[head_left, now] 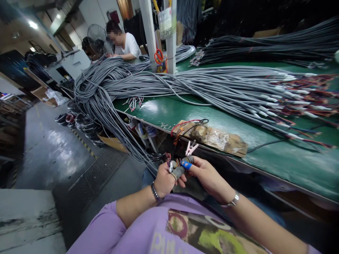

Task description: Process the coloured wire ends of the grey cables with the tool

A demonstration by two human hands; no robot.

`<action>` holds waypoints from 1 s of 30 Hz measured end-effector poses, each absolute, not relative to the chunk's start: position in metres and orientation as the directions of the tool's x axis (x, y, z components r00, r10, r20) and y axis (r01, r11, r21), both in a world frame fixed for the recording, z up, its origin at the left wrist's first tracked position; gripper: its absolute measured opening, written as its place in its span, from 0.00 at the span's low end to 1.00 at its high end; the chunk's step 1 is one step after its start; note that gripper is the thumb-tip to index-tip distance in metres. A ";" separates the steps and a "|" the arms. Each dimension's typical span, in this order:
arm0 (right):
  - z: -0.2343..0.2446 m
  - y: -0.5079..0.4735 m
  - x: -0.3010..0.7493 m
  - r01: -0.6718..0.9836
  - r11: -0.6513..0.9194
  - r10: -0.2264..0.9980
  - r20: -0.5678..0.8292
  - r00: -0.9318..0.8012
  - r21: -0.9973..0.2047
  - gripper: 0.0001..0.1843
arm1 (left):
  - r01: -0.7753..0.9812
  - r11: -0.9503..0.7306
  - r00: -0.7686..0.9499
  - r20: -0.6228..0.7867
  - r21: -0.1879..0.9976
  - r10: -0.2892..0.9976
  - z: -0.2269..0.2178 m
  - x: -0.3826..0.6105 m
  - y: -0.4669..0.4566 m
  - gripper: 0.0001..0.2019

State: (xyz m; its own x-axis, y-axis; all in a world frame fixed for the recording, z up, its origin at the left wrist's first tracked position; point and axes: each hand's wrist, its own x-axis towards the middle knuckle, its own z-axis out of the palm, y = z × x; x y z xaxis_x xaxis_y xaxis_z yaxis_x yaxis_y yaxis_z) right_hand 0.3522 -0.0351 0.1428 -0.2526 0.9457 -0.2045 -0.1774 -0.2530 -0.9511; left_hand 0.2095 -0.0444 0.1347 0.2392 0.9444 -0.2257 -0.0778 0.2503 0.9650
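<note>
My left hand (165, 179) is closed around the stripped end of a grey cable, where a white sleeve and thin coloured wires (168, 158) stick up between the fingers. Right beside it, my right hand (202, 171) pinches the fine wire ends (178, 162) with thumb and finger. Grey covers sit on some fingertips of both hands, and blue tape (186, 164) wraps the right thumb. Just beyond the right fingers is a pink clip (190, 149). From the table, a bundle of grey cables (124, 130) hangs down toward my left hand.
On the green table (150, 113) lies a long pile of grey cables (212, 83) with bare coloured ends. A taped cardboard-covered block (219, 138) sits at the near edge. Black cables (251, 49) lie farther back. A co-worker (129, 46) sits beyond the white post (171, 42).
</note>
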 end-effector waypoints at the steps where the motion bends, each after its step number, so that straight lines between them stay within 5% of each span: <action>1: 0.142 -0.035 0.353 -0.171 -0.251 0.949 -0.208 -0.235 -0.953 0.20 | -0.073 0.250 0.240 -0.226 0.966 0.944 0.134 0.209 -0.044 0.18; 10: 0.136 -0.037 0.356 -0.182 -0.246 0.969 -0.237 -0.071 -0.952 0.17 | -0.102 0.234 0.187 -0.212 0.967 0.959 0.126 0.210 -0.042 0.18; 16: 0.135 -0.035 0.355 -0.360 -0.360 0.933 -0.320 -0.167 -0.861 0.21 | -0.137 0.232 0.192 -0.204 0.963 0.960 0.126 0.206 -0.041 0.18; 22: 0.139 -0.032 0.350 -0.232 -0.337 0.933 -0.290 -0.214 -0.913 0.21 | -0.091 0.203 0.235 -0.177 0.975 0.956 0.129 0.203 -0.043 0.17; 30: 0.139 -0.034 0.350 -0.190 -0.244 0.970 -0.241 -0.040 -0.951 0.17 | -0.155 0.221 0.178 -0.192 0.963 0.965 0.127 0.204 -0.043 0.18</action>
